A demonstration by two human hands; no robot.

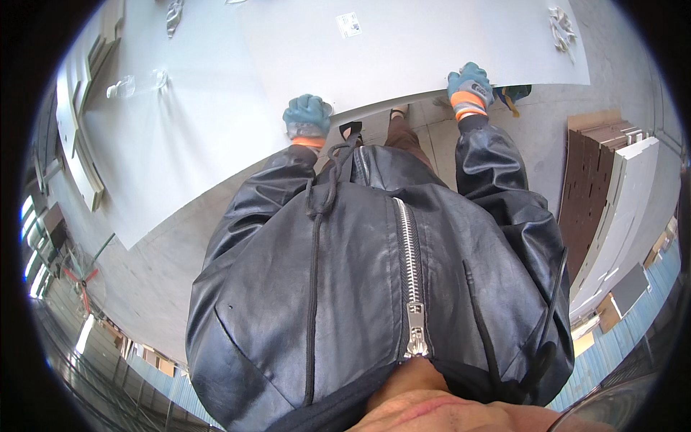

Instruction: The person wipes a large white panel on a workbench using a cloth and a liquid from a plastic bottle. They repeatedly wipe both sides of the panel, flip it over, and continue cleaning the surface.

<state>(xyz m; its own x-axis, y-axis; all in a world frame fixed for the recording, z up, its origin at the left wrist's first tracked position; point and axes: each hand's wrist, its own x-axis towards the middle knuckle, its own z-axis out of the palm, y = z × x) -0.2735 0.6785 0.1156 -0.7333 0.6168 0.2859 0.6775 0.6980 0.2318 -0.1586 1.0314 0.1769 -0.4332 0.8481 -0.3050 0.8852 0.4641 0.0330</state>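
Note:
A large pale white panel (403,54) spreads in front of me, a small printed label (349,25) stuck on it. My left hand (307,117), in a blue-grey glove with an orange cuff, is closed at the panel's near edge. Farther right along the same edge, my right hand (470,85) in a matching glove is closed on the panel too. Both sets of fingers curl over the rim, and what lies under it is mostly hidden. Just beside my right hand, a dark blue and yellow item (514,95) shows partly beneath the panel; its kind is unclear.
A clear plastic bottle (122,88) lies on the pale surface (194,129) at left. Crumpled whitish material (561,30) rests near the panel's right corner. Stacked boards stand left (78,129); brown boards (586,173) and white boards (626,201) stand right. A fan (83,282) is behind left.

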